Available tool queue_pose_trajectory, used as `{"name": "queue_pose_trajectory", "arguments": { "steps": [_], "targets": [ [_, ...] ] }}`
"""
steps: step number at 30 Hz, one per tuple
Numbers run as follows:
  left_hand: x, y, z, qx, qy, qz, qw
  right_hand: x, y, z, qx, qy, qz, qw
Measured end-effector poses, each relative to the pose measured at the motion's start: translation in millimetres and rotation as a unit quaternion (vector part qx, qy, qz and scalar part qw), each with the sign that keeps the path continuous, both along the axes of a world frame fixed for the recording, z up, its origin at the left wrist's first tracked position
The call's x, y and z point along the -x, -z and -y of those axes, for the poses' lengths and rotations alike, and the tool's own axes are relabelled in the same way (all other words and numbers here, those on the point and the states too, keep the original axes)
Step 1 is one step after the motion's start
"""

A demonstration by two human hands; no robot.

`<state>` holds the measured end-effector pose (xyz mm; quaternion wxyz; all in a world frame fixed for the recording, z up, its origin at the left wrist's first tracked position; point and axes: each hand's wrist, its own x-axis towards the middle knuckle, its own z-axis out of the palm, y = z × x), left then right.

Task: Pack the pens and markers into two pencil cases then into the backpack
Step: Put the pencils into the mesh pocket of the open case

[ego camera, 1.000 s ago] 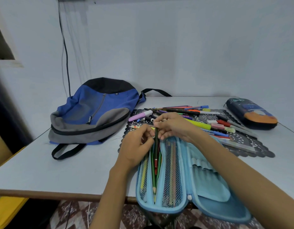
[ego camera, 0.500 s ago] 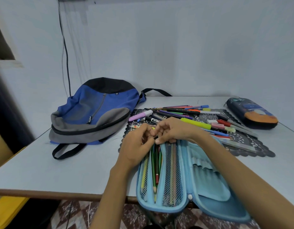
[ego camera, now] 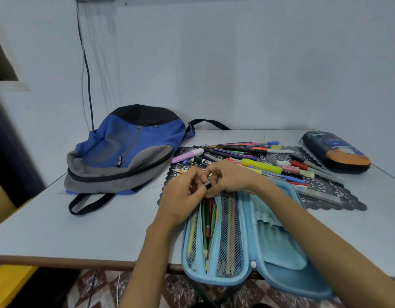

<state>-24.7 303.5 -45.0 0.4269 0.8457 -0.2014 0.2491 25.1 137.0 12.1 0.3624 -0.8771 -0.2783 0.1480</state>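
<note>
An open light blue pencil case (ego camera: 278, 245) lies at the table's near edge, with a green pencil and a red pen (ego camera: 207, 225) in its left mesh pocket. My left hand (ego camera: 181, 196) and my right hand (ego camera: 230, 178) meet at the pocket's far end, fingers curled, pinching the end of a dark pen (ego camera: 208, 185) that lies sunk in the pocket. Loose pens and markers (ego camera: 247, 152) are piled on a black lace mat (ego camera: 329, 190) behind the hands. A blue and grey backpack (ego camera: 125, 150) lies zipped at the left. A dark pencil case (ego camera: 336, 152), closed, sits at the far right.
A wall runs close behind the table, and a black cable (ego camera: 86, 70) hangs down it above the backpack. The backpack's strap (ego camera: 85, 203) loops toward the front edge. The blue case overhangs the table's near edge (ego camera: 59, 260). Something yellow (ego camera: 12, 283) stands below at the left.
The dark pen, held slanting above the pocket a second ago, has gone down into the blue case. Both hands have closed in together over its far end.
</note>
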Motion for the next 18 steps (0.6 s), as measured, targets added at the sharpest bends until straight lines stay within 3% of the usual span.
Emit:
{"name": "queue_pose_trajectory", "arguments": {
  "steps": [12, 18],
  "targets": [
    [0, 0, 0, 0.001, -0.008, -0.007, 1.0, -6, 8, -5, 0.02, 0.032, 0.058, 0.998],
    [1, -1, 0, -0.002, -0.009, -0.006, 1.0, 4, -6, 5, 0.013, -0.035, -0.037, 0.999]
  ]
}}
